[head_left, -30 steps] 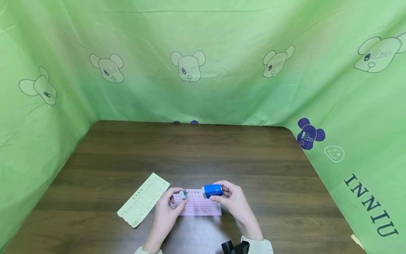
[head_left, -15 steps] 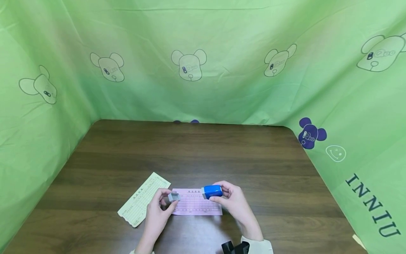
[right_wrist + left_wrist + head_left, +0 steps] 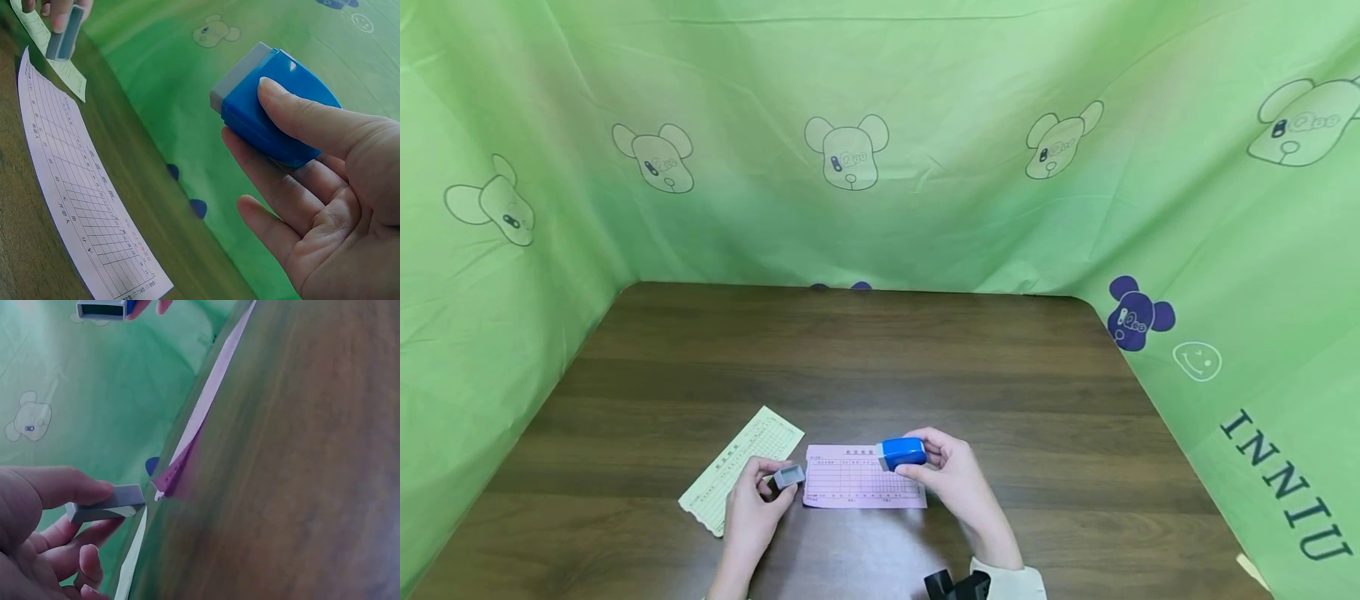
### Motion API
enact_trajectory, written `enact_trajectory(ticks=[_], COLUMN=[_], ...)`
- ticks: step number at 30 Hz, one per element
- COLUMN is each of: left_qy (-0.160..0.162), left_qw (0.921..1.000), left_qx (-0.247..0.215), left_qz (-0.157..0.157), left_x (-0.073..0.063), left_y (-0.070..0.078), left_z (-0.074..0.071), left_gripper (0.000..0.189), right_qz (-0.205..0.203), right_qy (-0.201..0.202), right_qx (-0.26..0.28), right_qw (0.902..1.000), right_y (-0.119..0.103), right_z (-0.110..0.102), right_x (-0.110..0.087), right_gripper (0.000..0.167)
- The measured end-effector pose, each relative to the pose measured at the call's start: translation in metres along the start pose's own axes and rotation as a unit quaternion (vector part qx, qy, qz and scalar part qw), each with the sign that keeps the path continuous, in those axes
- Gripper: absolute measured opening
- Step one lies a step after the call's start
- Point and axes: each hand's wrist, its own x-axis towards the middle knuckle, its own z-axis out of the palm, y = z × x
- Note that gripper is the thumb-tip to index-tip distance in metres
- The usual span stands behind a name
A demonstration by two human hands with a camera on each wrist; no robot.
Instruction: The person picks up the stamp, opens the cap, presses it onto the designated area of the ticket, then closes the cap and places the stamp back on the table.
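Note:
My right hand (image 3: 951,475) pinches a blue stamp (image 3: 902,452) between thumb and fingers. The stamp has a grey end that points left, held above the pink form (image 3: 857,483). In the left wrist view this end shows as a grey frame around a dark recess. A small grey cap (image 3: 788,477), hollow at its end, is pinched by my left hand (image 3: 751,504), over the gap between the pink form and the pale green form (image 3: 745,450). In the right wrist view the cap (image 3: 65,34) overlaps the green form. Lines and small print cover both forms.
Both forms lie on a dark wood table (image 3: 850,367), the green one slanted at left. A green curtain (image 3: 865,233) with bear drawings surrounds the table's back and sides. A black wrist mount (image 3: 957,585) shows by my right sleeve.
My left hand has moved left with the cap, away from the stamp, and the cap's hollow end has turned into view. The right hand and stamp stay nearly still.

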Motion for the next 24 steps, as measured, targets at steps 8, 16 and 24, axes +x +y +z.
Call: enact_trajectory(ticks=[8, 16, 24], left_qy=[0.0, 0.003, 0.001], left_qw=[0.999, 0.9958, 0.9872], left_qx=[0.043, 0.091, 0.159], left_qz=[-0.008, 0.008, -0.008], left_x=[-0.002, -0.0032, -0.0044], left_y=[-0.0001, -0.0012, -0.0025], left_z=[-0.0029, -0.0056, -0.0054], left_gripper=[0.032, 0.032, 0.03], right_qz=[-0.005, -0.013, -0.009], right_qy=[-0.001, -0.003, 0.001], right_qx=[0.001, 0.0, -0.001], right_qw=[1.0, 0.9999, 1.0], right_y=[-0.0018, 0.0001, 0.0017], right_z=[-0.0001, 0.0004, 0.0009], right_x=[-0.0004, 0.0003, 0.0003], right_gripper=[0.036, 0.036, 0.036])
